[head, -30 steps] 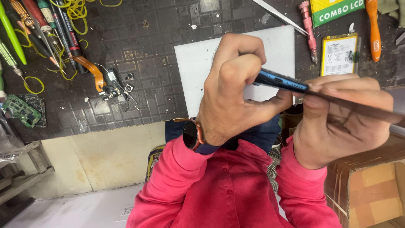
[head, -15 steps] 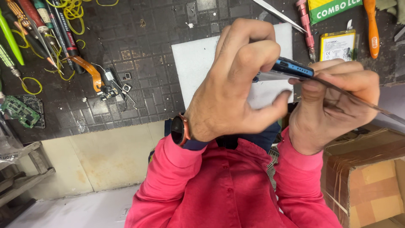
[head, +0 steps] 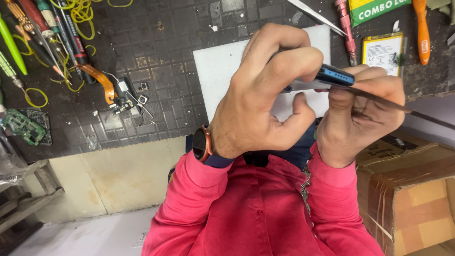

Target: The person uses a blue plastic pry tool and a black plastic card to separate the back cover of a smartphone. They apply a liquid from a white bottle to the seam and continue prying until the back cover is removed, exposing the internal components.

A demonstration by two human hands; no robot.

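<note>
I hold a thin blue phone (head: 334, 76) edge-on in front of my chest, above a white mat (head: 218, 66) on the dark workbench. My left hand (head: 265, 99), with a round watch on its wrist, curls over the phone's left end, forefinger on top and thumb beneath. My right hand (head: 360, 118) grips the phone's body from below; the dark edge runs out to the right past its fingers. Most of the phone's face is hidden by my fingers.
A flat phone battery (head: 383, 50), an orange-handled tool (head: 421, 28), a pink screwdriver (head: 348, 28) and tweezers (head: 317, 16) lie at the back right. Screwdrivers, yellow rubber bands, an orange flex cable (head: 97, 78) and a green circuit board (head: 21, 125) lie left. A taped cardboard box (head: 412, 189) stands right.
My left hand has turned and slid over the phone's end, its wrist and watch dropping lower left. The phone has tilted flatter and both hands have drawn closer together.
</note>
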